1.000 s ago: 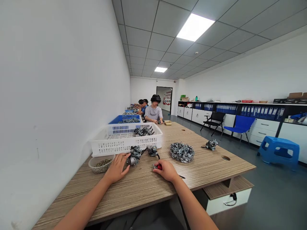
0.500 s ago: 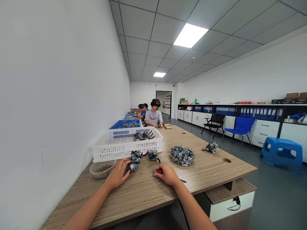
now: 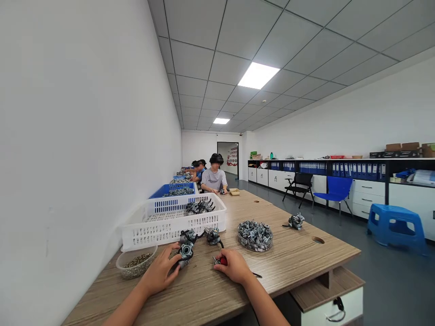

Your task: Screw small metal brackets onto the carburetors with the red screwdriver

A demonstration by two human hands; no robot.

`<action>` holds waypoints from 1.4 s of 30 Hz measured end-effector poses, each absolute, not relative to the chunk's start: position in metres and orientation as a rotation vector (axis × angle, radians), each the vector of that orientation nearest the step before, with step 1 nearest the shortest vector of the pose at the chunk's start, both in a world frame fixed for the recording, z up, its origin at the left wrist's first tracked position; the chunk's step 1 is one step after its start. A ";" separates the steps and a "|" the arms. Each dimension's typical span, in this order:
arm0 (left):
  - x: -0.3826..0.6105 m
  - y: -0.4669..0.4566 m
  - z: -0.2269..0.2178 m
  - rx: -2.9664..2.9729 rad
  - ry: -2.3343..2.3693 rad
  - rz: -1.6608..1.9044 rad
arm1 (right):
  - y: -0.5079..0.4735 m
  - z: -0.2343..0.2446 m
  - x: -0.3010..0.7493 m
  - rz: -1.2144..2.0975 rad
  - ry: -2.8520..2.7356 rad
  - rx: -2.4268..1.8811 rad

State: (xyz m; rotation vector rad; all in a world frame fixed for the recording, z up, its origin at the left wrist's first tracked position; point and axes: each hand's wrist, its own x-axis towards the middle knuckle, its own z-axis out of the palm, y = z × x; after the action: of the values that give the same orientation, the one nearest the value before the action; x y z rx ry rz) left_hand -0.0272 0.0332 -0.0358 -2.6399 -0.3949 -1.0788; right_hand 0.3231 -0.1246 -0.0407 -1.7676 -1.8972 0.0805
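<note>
Near white crate (image 3: pixel 170 222) and parts bowl (image 3: pixel 256 247), left hand (image 3: pixel 161 270) grips metal assembly (image 3: pixel 186 250), right hand (image 3: pixel 234 266) red item (image 3: pixel 223 261).

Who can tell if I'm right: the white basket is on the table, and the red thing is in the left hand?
Not quite: the head view shows the red thing in the right hand. The white basket is on the table.

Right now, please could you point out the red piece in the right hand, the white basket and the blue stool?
Red piece (image 3: pixel 223 261): head view, on its exposed red surface.
White basket (image 3: pixel 163 236): head view, on its near wall.
Blue stool (image 3: pixel 396 213): head view, on its seat top.
</note>
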 end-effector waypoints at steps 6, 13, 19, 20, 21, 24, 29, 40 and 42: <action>-0.026 0.034 -0.034 -2.636 -0.359 -1.076 | -0.125 -0.041 0.323 0.088 -1.897 -1.760; -0.025 0.031 -0.035 -2.664 -0.393 -1.071 | -0.121 -0.045 0.326 0.094 -1.899 -1.762; -0.027 0.032 -0.035 -2.694 -0.405 -1.053 | -0.122 -0.044 0.326 0.089 -1.903 -1.764; -0.028 0.032 -0.035 -2.696 -0.414 -1.052 | -0.123 -0.043 0.326 0.088 -1.904 -1.764; -0.028 0.032 -0.035 -2.697 -0.423 -1.052 | -0.123 -0.042 0.326 0.088 -1.904 -1.764; -0.028 0.032 -0.034 -2.705 -0.441 -1.048 | -0.125 -0.041 0.325 0.087 -1.904 -1.763; -0.029 0.033 -0.036 -2.719 -0.453 -1.037 | -0.126 -0.042 0.325 0.084 -1.910 -1.750; -0.030 0.044 -0.040 -2.693 -0.473 -1.078 | -0.123 -0.047 0.329 0.087 -1.888 -1.724; -0.031 0.045 -0.040 -2.684 -0.471 -1.091 | -0.122 -0.049 0.330 0.085 -1.884 -1.722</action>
State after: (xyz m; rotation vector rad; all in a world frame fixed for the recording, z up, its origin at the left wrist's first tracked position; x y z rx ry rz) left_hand -0.0306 0.0452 -0.0404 -2.6843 -0.4706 -1.0906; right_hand 0.3298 -0.1223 -0.0485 -1.7217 -1.8843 0.0846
